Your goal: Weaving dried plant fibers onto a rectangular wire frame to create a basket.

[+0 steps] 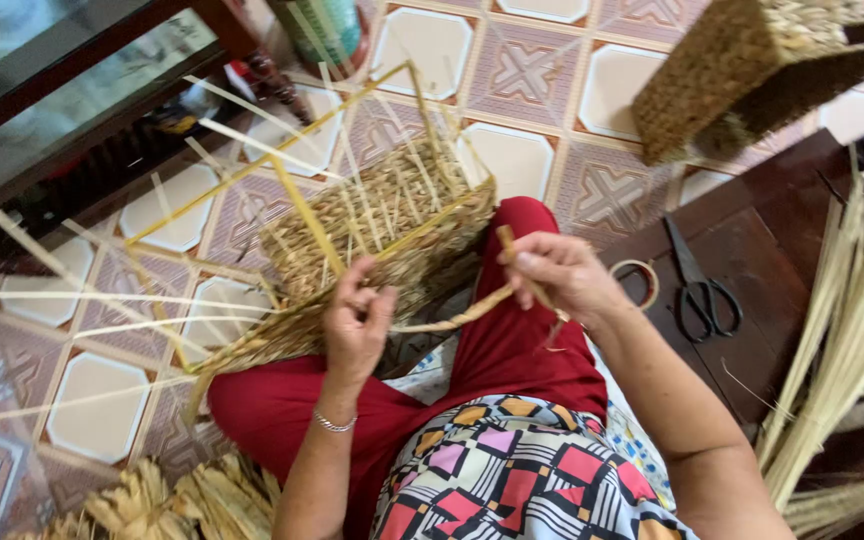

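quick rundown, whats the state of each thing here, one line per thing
half-woven basket: unfinished, tilted on the lap, loose stakes sticking out
yellow frame: set inside the basket
left hand: closed at the basket's edge
right hand: pinching the fibre strand
fibre strand: runs from the basket to the right hand
finished basket: fully woven, tipped
scissors: lying on dark wood, blades shut
straw bundle: loose, unwoven
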